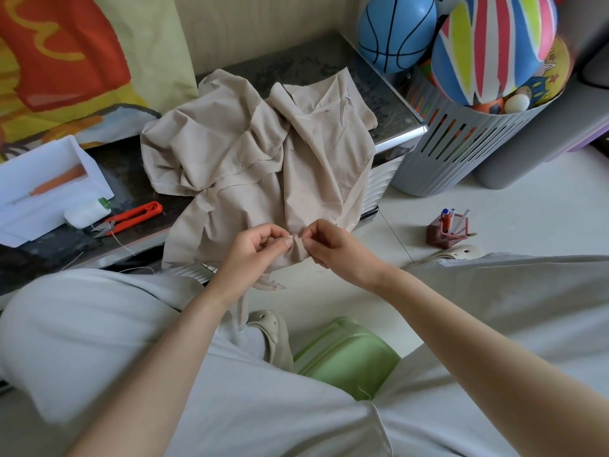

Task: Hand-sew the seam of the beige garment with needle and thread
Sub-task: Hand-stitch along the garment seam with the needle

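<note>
Over the lap (pixel 263 407), left hand (pixel 260 247) is pinching the needle (pixel 289 237), right hand (pixel 329 249) is gripping the bunched beige garment (pixel 230 143) seam; tip sitting beside fingers (pixel 309 235) is probably risking a prick.

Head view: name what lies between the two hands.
Head view: a bunched fold of the beige fabric garment and a thin metal needle sit between the left hand and the right hand.
</note>
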